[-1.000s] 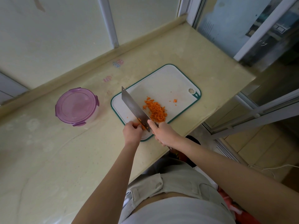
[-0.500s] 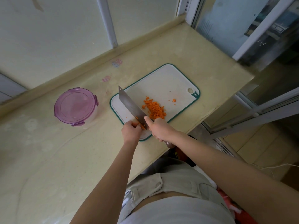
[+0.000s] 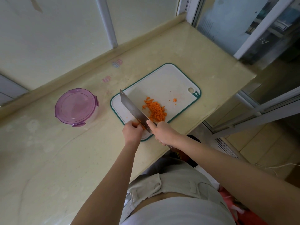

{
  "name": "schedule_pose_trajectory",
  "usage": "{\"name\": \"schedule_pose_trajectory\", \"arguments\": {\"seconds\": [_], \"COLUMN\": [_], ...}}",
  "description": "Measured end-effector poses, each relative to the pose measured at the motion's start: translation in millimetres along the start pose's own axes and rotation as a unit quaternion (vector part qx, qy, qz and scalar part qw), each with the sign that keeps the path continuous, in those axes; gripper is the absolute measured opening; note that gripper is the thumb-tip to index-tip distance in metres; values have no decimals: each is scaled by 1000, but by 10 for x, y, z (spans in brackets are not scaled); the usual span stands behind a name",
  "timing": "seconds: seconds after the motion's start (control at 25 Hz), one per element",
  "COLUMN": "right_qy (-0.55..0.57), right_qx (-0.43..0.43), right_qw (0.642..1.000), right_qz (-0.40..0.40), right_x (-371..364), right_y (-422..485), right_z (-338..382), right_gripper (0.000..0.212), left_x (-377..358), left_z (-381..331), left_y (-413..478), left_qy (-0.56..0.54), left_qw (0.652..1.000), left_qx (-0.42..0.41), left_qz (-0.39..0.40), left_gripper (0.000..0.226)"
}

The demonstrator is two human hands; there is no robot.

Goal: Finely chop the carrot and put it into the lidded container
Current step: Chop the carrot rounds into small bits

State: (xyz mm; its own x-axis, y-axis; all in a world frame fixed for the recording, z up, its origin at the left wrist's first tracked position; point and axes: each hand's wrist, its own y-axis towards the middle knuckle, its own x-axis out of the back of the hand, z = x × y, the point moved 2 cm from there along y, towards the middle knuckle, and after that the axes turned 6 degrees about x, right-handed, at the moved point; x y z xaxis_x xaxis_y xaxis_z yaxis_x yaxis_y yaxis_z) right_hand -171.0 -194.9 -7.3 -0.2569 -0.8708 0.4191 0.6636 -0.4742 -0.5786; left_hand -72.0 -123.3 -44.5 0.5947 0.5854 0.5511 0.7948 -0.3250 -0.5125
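At the board's near edge, our left hand (image 3: pixel 132 133) curls its fingers down over the last stub of carrot (image 3: pixel 143 126), with the knuckles toward the blade so the tips stay tucked away from it. Just right of those fingers, our right hand (image 3: pixel 164 133) is wrapped round the knife (image 3: pixel 133 108) handle. Its forefinger stretches onto the blade, we judge for steadier fine cuts. Beyond the right fingers the chopped pile (image 3: pixel 155 111) lies on the board (image 3: pixel 162 80), clear of the cutting spot. Well left of the left fingers sits the container (image 3: pixel 75 106), closed, handy for filling.
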Motion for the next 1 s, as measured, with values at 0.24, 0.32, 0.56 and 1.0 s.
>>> {"name": "schedule_pose_trajectory", "arguments": {"seconds": [0.24,0.32,0.56,1.0], "right_qy": [-20,-25,13,4], "right_qx": [1,11,40,69], "right_qw": [1000,1000,999,997], "right_qz": [-6,-10,-18,-42], "right_x": [7,-9,-8,-66], "right_y": [45,37,36,41], "right_z": [12,39,97,93], "right_gripper": [57,57,40,37], "left_x": [-9,-7,-8,-11], "left_z": [17,19,25,35], "left_y": [29,31,27,39], "left_qy": [-1,-4,-15,-7], "left_qw": [1000,1000,1000,1000], "left_qx": [6,6,8,5], "left_qz": [5,5,8,13], "left_gripper": [7,7,8,10]}}
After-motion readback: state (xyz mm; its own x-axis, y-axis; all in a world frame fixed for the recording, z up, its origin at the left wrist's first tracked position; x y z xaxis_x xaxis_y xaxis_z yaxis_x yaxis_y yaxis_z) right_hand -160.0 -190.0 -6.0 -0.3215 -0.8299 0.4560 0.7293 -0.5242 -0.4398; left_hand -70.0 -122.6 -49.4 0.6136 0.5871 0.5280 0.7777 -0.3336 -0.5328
